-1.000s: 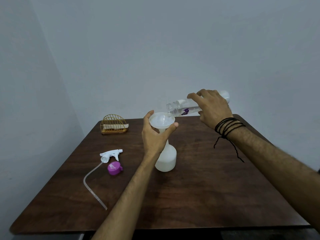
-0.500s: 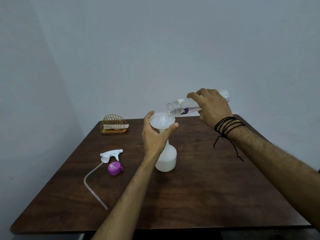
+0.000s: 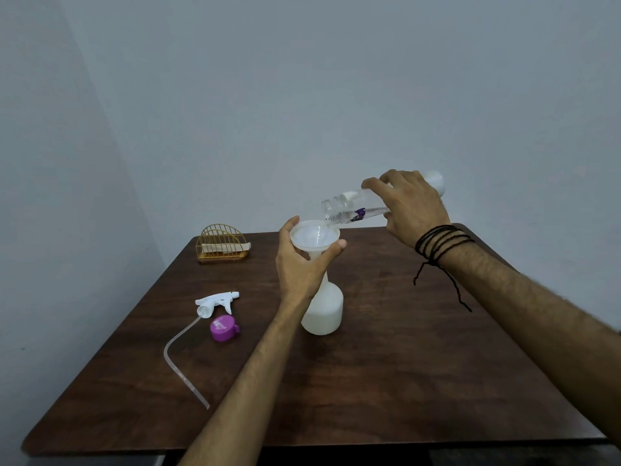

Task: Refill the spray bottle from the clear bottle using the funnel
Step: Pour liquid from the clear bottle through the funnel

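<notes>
Near the middle of the table (image 3: 386, 381), a little toward its far edge, the white spray bottle (image 3: 323, 312) stands upright with the white funnel (image 3: 314, 237) seated in its neck. The left hand (image 3: 300, 269) grips the funnel from the near side, thumb and fingers curled round the bowl just under its rim, and hides most of the bottle's neck. Above and to the right, the right hand (image 3: 411, 208) is wrapped over the clear bottle (image 3: 346, 207), which lies tilted nearly level with its open mouth lowest, just over the funnel's right rim. A black cord bracelet (image 3: 442, 242) circles that wrist, a loose end hanging. Toward the left edge lies the white trigger sprayer (image 3: 216, 301), its clear dip tube (image 3: 183, 364) curving toward the near edge. Just beside the sprayer sits a purple cap (image 3: 223, 327). At the far left corner stands a gold wire holder (image 3: 222, 244) with something pale inside.
</notes>
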{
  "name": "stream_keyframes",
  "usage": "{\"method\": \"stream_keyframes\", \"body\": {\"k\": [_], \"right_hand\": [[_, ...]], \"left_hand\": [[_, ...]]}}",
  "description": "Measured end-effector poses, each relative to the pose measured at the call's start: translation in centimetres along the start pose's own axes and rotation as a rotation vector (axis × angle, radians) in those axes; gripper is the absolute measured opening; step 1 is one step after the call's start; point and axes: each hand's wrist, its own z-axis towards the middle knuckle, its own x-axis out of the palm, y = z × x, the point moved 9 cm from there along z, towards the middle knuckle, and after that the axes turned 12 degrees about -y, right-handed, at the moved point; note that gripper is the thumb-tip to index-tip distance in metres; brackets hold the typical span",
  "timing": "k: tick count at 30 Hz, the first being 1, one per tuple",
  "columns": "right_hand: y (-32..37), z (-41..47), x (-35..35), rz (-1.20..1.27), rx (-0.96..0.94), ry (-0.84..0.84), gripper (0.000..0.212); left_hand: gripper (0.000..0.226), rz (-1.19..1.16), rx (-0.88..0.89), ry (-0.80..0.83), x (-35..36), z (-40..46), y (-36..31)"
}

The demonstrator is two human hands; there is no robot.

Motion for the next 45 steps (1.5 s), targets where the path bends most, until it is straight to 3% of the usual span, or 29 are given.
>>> {"method": "stream_keyframes", "body": {"k": [45], "right_hand": [[1.0, 1.1, -0.8, -0.041, -0.079, -0.069, 0.070]], "left_hand": [[0.096, 0.015, 0.003, 0.002, 0.0, -0.2, -0.2]]}}
